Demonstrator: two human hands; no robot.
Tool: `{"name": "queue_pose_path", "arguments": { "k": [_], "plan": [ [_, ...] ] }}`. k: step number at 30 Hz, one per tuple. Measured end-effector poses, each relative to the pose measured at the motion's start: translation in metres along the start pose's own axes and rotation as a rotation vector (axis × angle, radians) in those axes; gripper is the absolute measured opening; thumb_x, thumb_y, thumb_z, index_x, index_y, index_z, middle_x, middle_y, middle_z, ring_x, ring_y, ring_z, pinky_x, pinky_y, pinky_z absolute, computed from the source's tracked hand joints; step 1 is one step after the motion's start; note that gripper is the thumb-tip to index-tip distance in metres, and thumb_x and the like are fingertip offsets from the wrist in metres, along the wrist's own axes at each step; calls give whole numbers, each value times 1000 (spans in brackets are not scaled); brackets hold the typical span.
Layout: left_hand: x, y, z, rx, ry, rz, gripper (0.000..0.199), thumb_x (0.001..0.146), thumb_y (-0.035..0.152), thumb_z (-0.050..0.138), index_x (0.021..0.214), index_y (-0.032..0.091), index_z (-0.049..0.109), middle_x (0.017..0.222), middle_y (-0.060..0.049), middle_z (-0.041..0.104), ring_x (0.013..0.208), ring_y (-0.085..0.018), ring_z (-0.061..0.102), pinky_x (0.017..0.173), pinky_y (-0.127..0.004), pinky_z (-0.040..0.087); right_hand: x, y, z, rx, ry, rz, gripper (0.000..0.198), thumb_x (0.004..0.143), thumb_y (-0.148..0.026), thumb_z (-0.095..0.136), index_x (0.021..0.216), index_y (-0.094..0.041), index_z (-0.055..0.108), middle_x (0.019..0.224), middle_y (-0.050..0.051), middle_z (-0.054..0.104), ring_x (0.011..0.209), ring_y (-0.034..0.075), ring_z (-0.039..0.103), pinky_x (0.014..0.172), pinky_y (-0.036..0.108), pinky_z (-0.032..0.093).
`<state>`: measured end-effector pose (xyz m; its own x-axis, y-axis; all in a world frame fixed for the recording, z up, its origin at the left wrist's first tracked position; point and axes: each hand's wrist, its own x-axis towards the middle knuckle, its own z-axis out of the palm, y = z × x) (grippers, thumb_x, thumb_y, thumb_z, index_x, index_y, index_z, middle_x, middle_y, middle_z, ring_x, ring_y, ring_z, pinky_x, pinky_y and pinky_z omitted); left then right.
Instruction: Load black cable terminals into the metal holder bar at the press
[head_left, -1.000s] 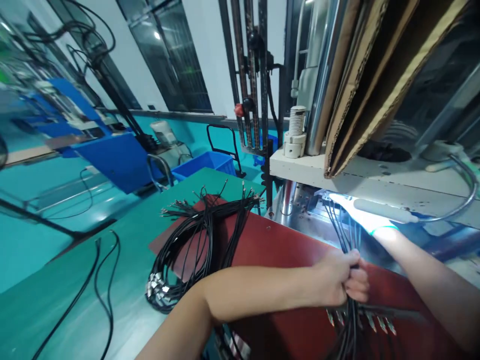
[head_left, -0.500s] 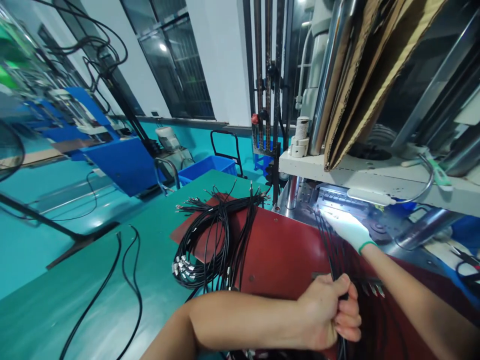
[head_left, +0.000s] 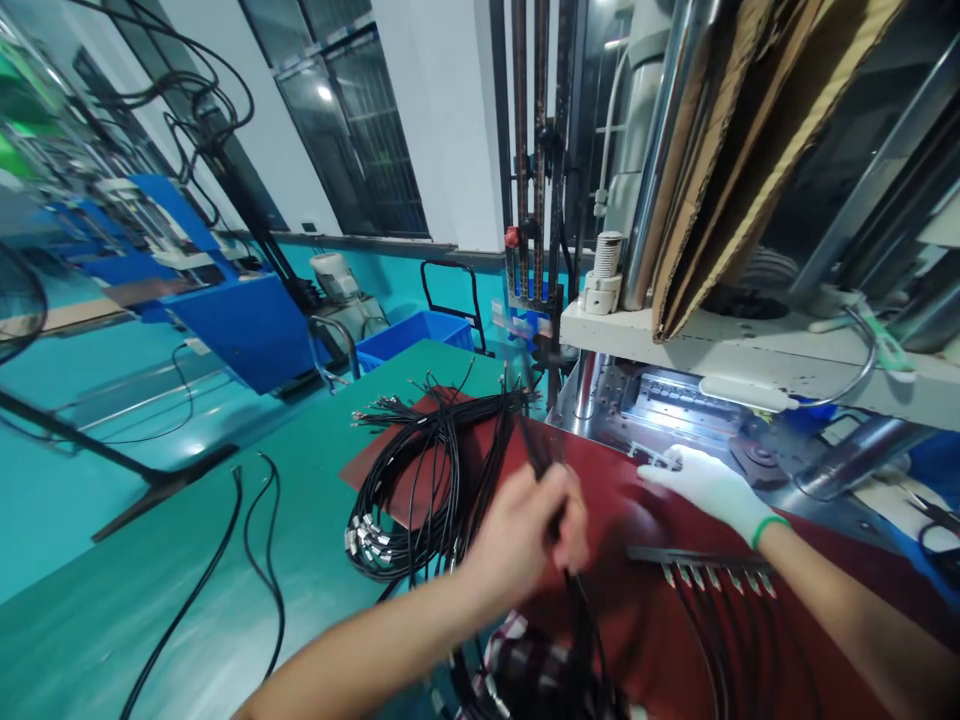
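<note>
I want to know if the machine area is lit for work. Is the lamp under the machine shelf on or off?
On. The lamp glows white and throws bright light on the metal plate and the gloved right hand below it.

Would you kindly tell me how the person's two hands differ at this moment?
The left hand is bare; the right hand wears a white glove. The left hand is closed on a bundle of black cables; the right hand lies open and flat near the lit machine bed. Both are above the red mat.

Glossy black plastic-sheathed cables point(head_left: 431, 470) w/ shiny metal ends; matt red mat point(head_left: 600, 500); white knit cloth glove on right hand point(head_left: 709, 487); polished metal plate point(head_left: 600, 400); rough brown cardboard point(head_left: 742, 150).
</note>
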<state>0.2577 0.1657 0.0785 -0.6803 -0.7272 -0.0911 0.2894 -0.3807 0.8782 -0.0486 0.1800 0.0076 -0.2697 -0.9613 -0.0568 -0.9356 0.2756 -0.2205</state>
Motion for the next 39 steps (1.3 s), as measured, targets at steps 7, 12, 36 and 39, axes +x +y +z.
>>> {"name": "queue_pose_path", "arguments": {
  "k": [7,12,36,39],
  "plan": [
    [113,50,-127,1648,539,-84,30,89,30,52,83,2,63,103,-29,62,112,-41,56,95,-53,42,-21,-20,12,-78,87,-43,22,94,-36,58,100,-16,64,102,8,57,94,25,55,79,34,41],
    [123,3,-84,1873,212,110,48,94,49,43,100,8,65,110,-20,61,113,-37,54,99,-53,38,-21,-28,16,-77,94,-157,22,95,-29,59,106,-12,67,101,11,54,99,26,49,88,35,39],
    [178,-90,-57,1329,-527,498,38,96,36,45,121,13,61,105,-10,53,99,-18,45,96,-35,39,-84,40,-16,382,323,78,25,88,-33,61,105,-18,68,94,4,59,88,16,56,80,27,41],
    [178,-90,-57,1333,-518,501,37,97,36,44,121,13,61,104,-10,53,99,-18,45,96,-35,39,-80,28,-11,56,227,81,20,97,-34,56,93,-21,71,91,2,57,84,14,56,70,25,37]
  ]
}}
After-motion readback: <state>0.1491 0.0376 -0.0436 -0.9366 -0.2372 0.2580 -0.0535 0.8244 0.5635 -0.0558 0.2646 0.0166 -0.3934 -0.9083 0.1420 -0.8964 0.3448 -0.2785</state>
